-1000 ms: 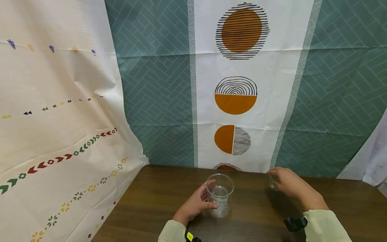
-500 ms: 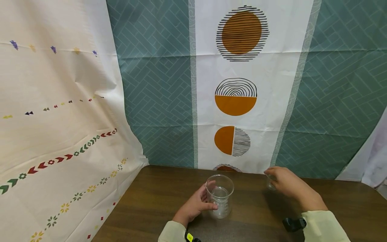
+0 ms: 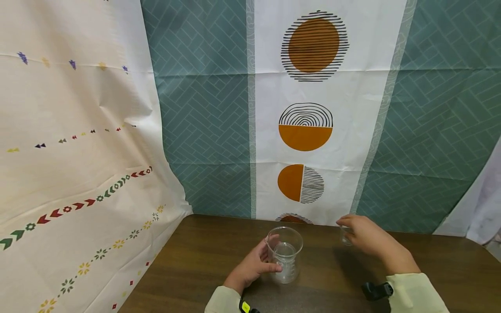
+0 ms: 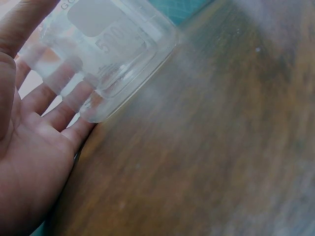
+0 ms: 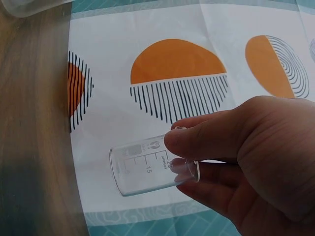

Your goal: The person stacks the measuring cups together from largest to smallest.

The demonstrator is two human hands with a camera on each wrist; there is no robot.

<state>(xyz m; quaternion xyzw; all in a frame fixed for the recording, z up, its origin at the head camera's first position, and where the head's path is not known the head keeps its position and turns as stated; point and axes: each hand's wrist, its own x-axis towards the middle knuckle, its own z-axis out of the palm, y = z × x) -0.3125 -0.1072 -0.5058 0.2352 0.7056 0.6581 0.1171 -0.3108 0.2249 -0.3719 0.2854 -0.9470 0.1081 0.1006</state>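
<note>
A large glass beaker (image 3: pixel 293 256) stands upright on the table, with a smaller beaker (image 3: pixel 284 250) nested inside it. My left hand (image 3: pixel 252 265) holds the large beaker from its left side, thumb on the near wall and fingers behind. Printed "500" shows through the glass (image 4: pixel 110 42) in the left wrist view. To the right, above the table, my right hand (image 3: pixel 364 234) grips a small glass beaker (image 3: pixel 346 237) near its rim between thumb and fingers. In the right wrist view this small beaker (image 5: pixel 142 169) has printed graduation lines, its base pointing away from the palm.
The brown wooden table (image 3: pixel 219 239) reaches back to a green and white patterned curtain (image 3: pixel 207 130). A cream cloth (image 3: pixel 78 174) with coloured motifs hangs along the left side. White fabric (image 3: pixel 477 208) shows at the far right edge.
My right hand has moved a little to the left with the small beaker, towards the large one. The left hand stays at the large beaker. The head view has tilted up slightly.
</note>
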